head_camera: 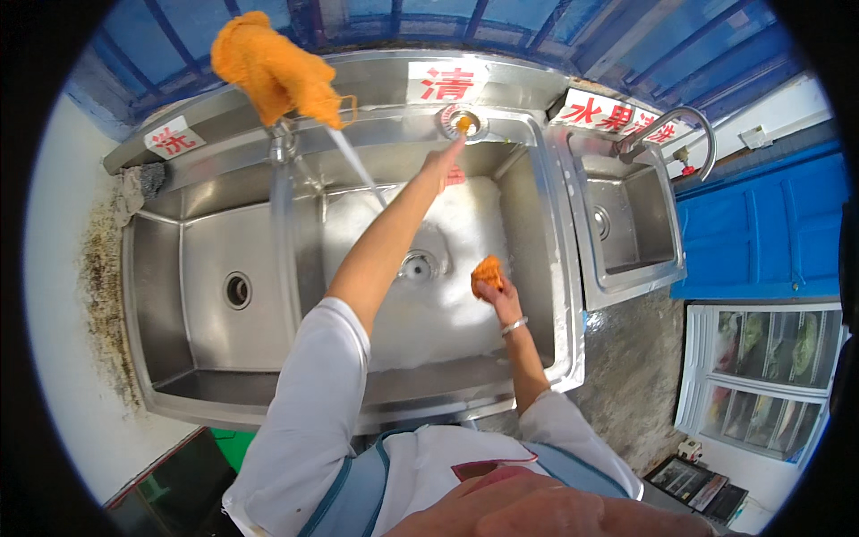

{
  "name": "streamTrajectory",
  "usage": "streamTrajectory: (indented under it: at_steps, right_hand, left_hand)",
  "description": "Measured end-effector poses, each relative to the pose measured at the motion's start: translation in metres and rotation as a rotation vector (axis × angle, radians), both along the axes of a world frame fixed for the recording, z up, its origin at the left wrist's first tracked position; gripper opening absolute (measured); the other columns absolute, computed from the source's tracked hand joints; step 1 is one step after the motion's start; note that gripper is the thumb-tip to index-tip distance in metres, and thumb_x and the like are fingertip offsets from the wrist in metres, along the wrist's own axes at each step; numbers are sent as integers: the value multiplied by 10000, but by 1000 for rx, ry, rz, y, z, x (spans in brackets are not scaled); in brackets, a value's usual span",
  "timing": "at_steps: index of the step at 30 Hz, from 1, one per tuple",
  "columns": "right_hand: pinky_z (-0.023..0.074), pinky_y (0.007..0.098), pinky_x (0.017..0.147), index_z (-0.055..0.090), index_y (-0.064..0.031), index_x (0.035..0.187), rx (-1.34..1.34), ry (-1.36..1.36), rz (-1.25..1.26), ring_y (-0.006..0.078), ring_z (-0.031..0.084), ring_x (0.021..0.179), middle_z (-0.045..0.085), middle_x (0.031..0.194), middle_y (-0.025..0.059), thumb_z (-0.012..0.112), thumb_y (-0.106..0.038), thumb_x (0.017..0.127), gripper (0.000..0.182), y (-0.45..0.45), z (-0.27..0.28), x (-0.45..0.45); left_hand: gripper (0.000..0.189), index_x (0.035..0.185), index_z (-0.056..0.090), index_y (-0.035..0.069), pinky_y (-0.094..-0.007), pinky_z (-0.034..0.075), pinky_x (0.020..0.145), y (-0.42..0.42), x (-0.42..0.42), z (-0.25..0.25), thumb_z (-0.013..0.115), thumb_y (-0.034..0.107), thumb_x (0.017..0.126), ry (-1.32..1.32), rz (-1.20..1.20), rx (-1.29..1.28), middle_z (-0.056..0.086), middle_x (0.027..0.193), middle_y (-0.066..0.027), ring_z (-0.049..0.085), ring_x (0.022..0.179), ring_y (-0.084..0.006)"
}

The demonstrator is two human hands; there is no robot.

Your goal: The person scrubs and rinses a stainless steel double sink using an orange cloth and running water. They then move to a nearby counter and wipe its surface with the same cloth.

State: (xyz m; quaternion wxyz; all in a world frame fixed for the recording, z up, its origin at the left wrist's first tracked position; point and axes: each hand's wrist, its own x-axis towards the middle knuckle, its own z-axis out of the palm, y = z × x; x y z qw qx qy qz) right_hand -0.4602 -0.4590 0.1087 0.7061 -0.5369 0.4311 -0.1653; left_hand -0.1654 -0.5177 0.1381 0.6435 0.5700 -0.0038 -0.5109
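Note:
My left hand (441, 164) reaches over the far part of the middle steel basin, its fingertips at an orange-yellow piece (464, 123) in the round metal strainer (478, 125) on the back ledge. Whether it grips the piece cannot be told. A small red patterned thing (456, 175) shows beside the hand. My right hand (500, 295) holds a crumpled orange cloth or scrubber (487, 274) above the basin. Water (359, 164) runs from a faucet (280, 142) partly covered by an orange cloth (275, 67) into the middle basin (443, 335), which holds a drain fitting (417, 267).
An adjoining basin (228, 235) lies left, with grey rags (137, 188) at its back corner. A smaller sink (624, 215) with a curved faucet (708, 134) stands right. Beyond are blue doors (758, 228) and a glass-door refrigerator (765, 376). Signs with red writing line the back.

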Motion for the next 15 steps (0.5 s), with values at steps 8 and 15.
streamTrajectory:
  at_steps: [8,15]
  right_hand:
    - [498,254,685,550,-3,1026,297,49,-109,125,582,780,586,893,47,686,-180,728,372,23,-18,-26]
    - [440,202,549,573,-37,975,333,187,30,81,534,630,594,796,19,721,-209,696,359,40,-23,-25]
  left_hand:
    - [318,957,504,-25,-328,514,665,31,2,-59,624,168,734,-190,273,-127,562,779,-118,567,715,-227]
    - [197,901,528,27,-339,484,746,170,-2,-113,517,0,706,455,311,-31,574,890,-98,569,790,-229]
